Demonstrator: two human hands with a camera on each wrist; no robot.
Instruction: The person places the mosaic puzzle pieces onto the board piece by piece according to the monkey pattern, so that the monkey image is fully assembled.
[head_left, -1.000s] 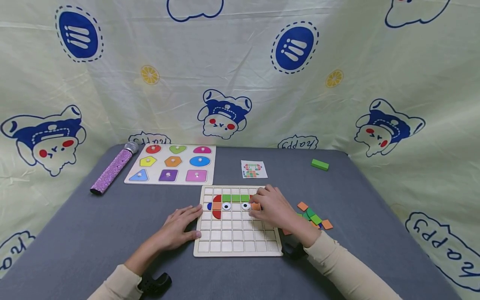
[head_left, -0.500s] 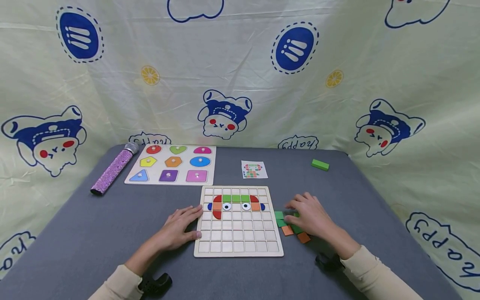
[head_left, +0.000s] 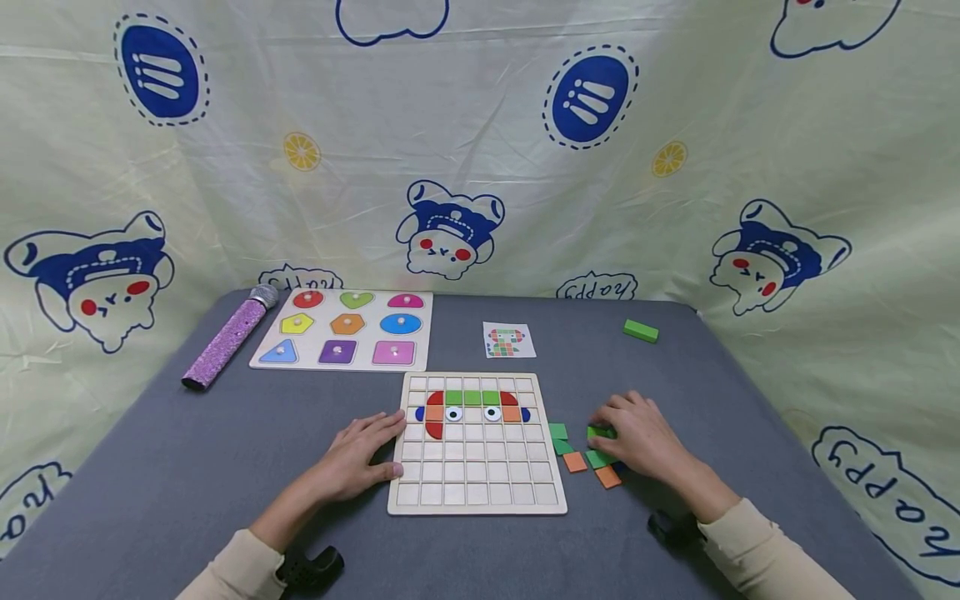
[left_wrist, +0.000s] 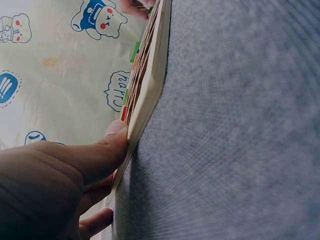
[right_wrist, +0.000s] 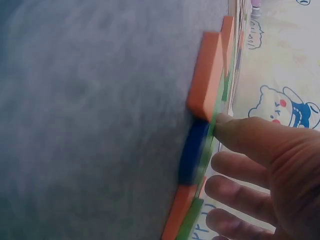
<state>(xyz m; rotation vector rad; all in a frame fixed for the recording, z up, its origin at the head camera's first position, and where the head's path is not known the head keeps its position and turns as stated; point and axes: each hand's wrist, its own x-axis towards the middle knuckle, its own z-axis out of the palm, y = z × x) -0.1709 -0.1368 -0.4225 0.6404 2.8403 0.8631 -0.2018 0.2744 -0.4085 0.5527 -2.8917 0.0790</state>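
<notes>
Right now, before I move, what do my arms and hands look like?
Your left hand and right hand are both ungloved. Your left sleeve and right sleeve are long, plain and cream-beige, ending short of the hands. A rounded black device shows beneath each forearm near the cuff, left and right. I see no cables.

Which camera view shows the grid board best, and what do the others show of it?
The head view: it looks down on the grid board, showing its squares and coloured tiles. The left wrist view shows it nearly edge-on, touched by the left hand; the right wrist view, at most a thin strip near the top.
</notes>
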